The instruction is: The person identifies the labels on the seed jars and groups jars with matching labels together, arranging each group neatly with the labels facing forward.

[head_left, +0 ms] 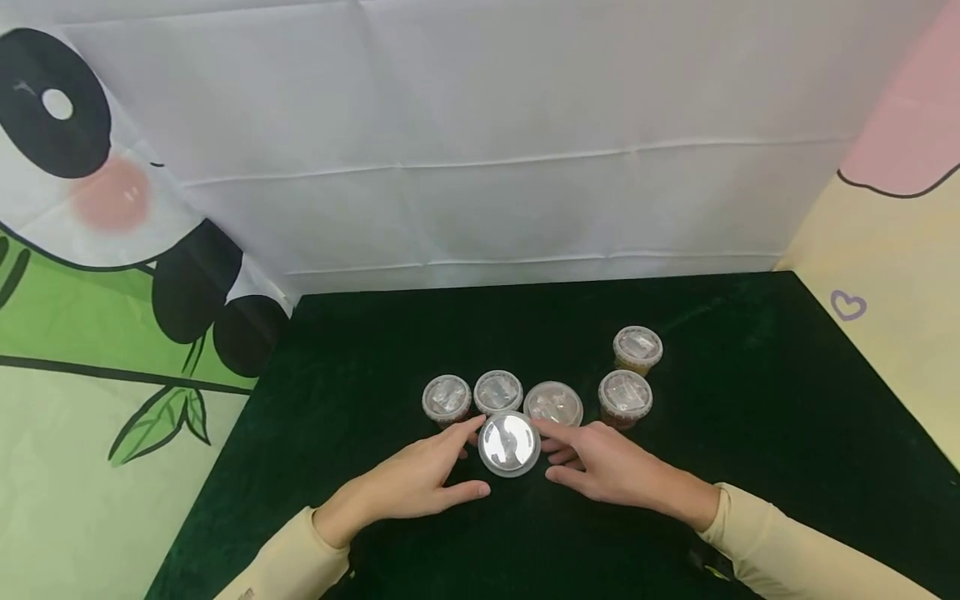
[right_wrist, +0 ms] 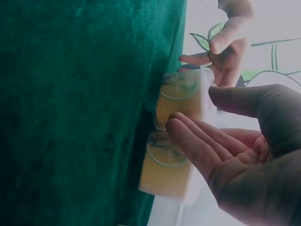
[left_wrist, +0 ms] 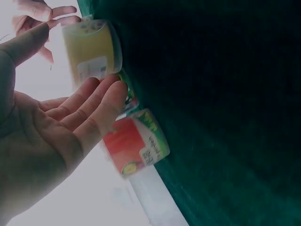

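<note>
A lidded plastic cup (head_left: 509, 444) with a shiny top stands between the two hands. My left hand (head_left: 416, 479) is at its left, fingers mostly straight, index fingertip close to the rim and thumb apart. From the other side my right hand (head_left: 607, 467) reaches in, its index fingertip right at the lid's edge. In the left wrist view a yellow-filled cup (left_wrist: 91, 49) shows beyond the fingers, and a red-filled cup (left_wrist: 136, 141) sits beside them. Two cups with yellow contents (right_wrist: 181, 96) appear in the right wrist view, near the extended fingers.
Behind the front cup stand a left cup (head_left: 447, 398), a middle cup (head_left: 498, 391) and a wider-lidded cup (head_left: 553, 403). Farther right are a dark-filled cup (head_left: 626, 400) and a yellowish cup (head_left: 637, 346). Dark green cloth (head_left: 375, 350) covers the table; a white curtain (head_left: 480, 208) hangs behind.
</note>
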Demonstrator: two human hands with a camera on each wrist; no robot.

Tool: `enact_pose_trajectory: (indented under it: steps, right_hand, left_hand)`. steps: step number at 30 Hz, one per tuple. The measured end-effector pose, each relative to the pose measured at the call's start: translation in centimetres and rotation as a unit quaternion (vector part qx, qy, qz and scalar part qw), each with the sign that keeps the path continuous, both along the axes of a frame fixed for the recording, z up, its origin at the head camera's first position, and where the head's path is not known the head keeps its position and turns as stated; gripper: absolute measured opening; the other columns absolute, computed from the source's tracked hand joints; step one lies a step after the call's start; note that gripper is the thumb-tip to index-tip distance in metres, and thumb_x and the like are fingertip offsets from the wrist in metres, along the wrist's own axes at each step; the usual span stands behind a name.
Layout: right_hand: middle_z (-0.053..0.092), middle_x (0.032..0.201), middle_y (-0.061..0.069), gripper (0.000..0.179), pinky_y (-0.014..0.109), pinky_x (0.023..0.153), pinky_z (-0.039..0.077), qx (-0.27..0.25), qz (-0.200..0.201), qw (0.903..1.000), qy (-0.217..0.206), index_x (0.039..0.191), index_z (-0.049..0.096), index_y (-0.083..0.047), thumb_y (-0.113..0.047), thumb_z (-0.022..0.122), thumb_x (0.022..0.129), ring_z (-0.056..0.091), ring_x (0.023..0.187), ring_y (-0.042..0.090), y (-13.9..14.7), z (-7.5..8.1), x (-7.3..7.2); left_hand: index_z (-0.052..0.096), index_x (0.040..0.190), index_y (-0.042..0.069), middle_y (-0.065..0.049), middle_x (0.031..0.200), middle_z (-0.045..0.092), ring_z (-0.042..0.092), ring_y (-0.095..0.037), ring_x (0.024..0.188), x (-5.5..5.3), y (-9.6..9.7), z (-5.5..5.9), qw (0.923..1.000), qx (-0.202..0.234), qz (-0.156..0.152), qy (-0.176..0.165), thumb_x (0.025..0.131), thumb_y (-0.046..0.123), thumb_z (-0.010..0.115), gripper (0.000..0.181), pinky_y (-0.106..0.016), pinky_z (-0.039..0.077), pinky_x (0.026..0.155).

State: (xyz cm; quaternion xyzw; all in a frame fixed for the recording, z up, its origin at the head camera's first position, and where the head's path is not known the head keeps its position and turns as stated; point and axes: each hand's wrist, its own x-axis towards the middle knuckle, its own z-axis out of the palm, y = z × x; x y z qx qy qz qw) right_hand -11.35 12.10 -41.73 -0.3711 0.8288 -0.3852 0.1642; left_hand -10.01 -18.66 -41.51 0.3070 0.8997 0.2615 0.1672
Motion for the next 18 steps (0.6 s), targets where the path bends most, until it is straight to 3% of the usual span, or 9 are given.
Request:
enact_pose_trajectory:
  steps: [3, 6, 11, 15, 18]
  right_hand:
    - [0.068, 0.127, 0.013, 0.068, 0.017, 0.081, 0.054, -0.002, -0.002, 1.0000, -0.004, 0.153, 0.039, -0.001, -0.011, 0.072, 0.095, 0.070, 0.105, 0.017, -0.4, -0.6, -0.2]
    - [0.070, 0.123, 0.012, 0.069, 0.017, 0.081, 0.055, 0.005, -0.005, 0.9999, 0.007, 0.154, 0.038, 0.000, -0.010, 0.072, 0.095, 0.070, 0.104, 0.014, -0.7, -0.8, -0.4]
    - [0.069, 0.124, 0.014, 0.070, 0.023, 0.084, 0.056, 0.018, -0.010, 0.9994, 0.027, 0.154, 0.037, 0.001, -0.009, 0.073, 0.095, 0.070, 0.105, 0.016, -0.9, -0.8, -0.6]
    - [0.066, 0.129, 0.018, 0.071, 0.025, 0.087, 0.056, 0.022, -0.011, 0.9993, 0.029, 0.154, 0.036, 0.003, -0.009, 0.073, 0.095, 0.069, 0.109, 0.018, -1.0, -0.9, -0.5]
    - [0.064, 0.131, 0.019, 0.071, 0.024, 0.087, 0.056, 0.020, -0.009, 0.9992, 0.034, 0.153, 0.036, 0.004, -0.009, 0.073, 0.094, 0.067, 0.111, 0.016, -1.5, -1.1, -0.5]
  left_hand:
    - [0.020, 0.161, 0.013, -0.004, 0.152, 0.044, 0.057, -0.016, 0.123, -0.4, 0.4, -0.6, 1.0000, -0.002, -0.006, -0.002, 0.098, 0.059, 0.058, 0.086, -0.036, 0.051, 0.100]
    - [0.022, 0.159, 0.011, -0.005, 0.154, 0.043, 0.054, -0.014, 0.128, -0.7, 0.7, -1.0, 0.9998, -0.006, -0.008, 0.019, 0.099, 0.051, 0.061, 0.082, -0.037, 0.048, 0.105]
    - [0.026, 0.156, 0.010, -0.006, 0.146, 0.051, 0.053, -0.012, 0.129, -1.3, 1.4, -0.7, 0.9987, -0.006, -0.011, 0.049, 0.098, 0.040, 0.069, 0.078, -0.039, 0.046, 0.107]
    - [0.031, 0.150, 0.009, -0.002, 0.129, 0.063, 0.062, -0.008, 0.104, -1.4, 1.9, -0.5, 0.9983, -0.012, 0.000, 0.057, 0.095, 0.040, 0.072, 0.075, -0.035, 0.054, 0.092]
    - [0.034, 0.147, 0.007, 0.001, 0.117, 0.068, 0.062, -0.006, 0.086, -1.2, 1.7, -0.5, 0.9981, -0.010, 0.008, 0.060, 0.093, 0.042, 0.074, 0.075, -0.033, 0.054, 0.081]
